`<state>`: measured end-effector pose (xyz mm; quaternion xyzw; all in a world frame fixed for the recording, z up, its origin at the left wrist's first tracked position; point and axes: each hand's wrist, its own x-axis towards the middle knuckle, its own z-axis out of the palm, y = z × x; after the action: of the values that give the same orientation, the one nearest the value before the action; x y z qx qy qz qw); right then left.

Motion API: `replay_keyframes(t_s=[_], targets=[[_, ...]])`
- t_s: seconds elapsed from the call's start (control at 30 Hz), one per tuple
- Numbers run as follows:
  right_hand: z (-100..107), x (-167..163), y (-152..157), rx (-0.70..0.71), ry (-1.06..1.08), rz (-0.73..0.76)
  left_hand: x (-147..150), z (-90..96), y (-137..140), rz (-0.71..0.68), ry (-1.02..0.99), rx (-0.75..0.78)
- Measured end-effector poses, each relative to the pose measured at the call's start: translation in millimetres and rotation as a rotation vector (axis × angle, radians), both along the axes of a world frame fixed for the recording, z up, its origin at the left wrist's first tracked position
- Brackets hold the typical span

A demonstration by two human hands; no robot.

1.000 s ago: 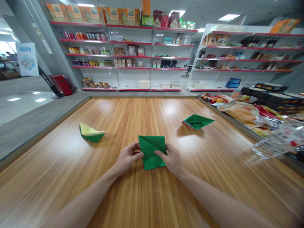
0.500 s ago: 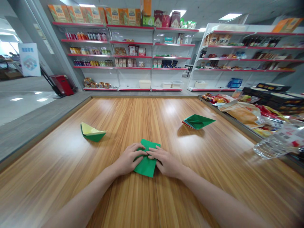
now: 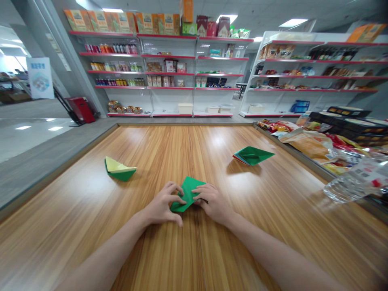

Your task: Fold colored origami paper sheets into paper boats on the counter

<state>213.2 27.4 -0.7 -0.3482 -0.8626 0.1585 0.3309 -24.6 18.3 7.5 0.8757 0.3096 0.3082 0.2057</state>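
Paper (image 3: 188, 188), green and folded, lies near the middle of the wooden surface (image 3: 169, 149), between the person's two hands and set at a slant. From where I stand, the left hand (image 3: 163, 205) has its thumb spread well away from the forefinger; its fingertips rest on the paper's left side without closing around it. The right hand (image 3: 214, 203) is more curled, fingers over the right edge and thumb tucked low by it; I cannot tell whether it pinches the sheet or only presses. Between them, the hands cover parts of both sides of the paper.

Farther off to the left sits a folded piece in yellow and green (image 3: 120, 174), one corner pointing up. To the right, well apart from the hands, is a green-topped bundle of paper (image 3: 254, 155) with red and pale blue layers along its edge. Both are clear of the hands.

Along the right border it gets crowded: a clear plastic bottle (image 3: 342, 190) lies on its side, partly in front of a heap of snack packets (image 3: 312, 145), with dark boxes (image 3: 348, 123) stacked behind. Past the far edge stand stocked shelves (image 3: 171, 97), and on the floor at left, a red case (image 3: 81, 110) beside an upright sign (image 3: 40, 78).
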Motion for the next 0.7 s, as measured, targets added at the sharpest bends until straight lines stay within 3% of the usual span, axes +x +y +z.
replay_keyframes(t_s=[0.13, 0.33, 0.43, 0.6, 0.7], targets=[[3, 1, 3, -0.03, 0.016, -0.047, 12, 0.5, -6, 0.079, 0.043, 0.051], [1, 0, 4, -0.081, 0.021, -0.109, 19, -3.8, -6, 0.329, 0.001, -0.122], [-2, 1, 4, -0.082, 0.045, -0.161, 18, -7.1, -3, 0.389, -0.034, -0.169], [-5, 3, 2, -0.001, -0.079, -0.224, 15, -12.2, -1, 0.447, 0.137, 0.045], [-6, 3, 1, 0.021, -0.12, -0.253, 14, -10.7, -2, 0.408, 0.222, 0.126]])
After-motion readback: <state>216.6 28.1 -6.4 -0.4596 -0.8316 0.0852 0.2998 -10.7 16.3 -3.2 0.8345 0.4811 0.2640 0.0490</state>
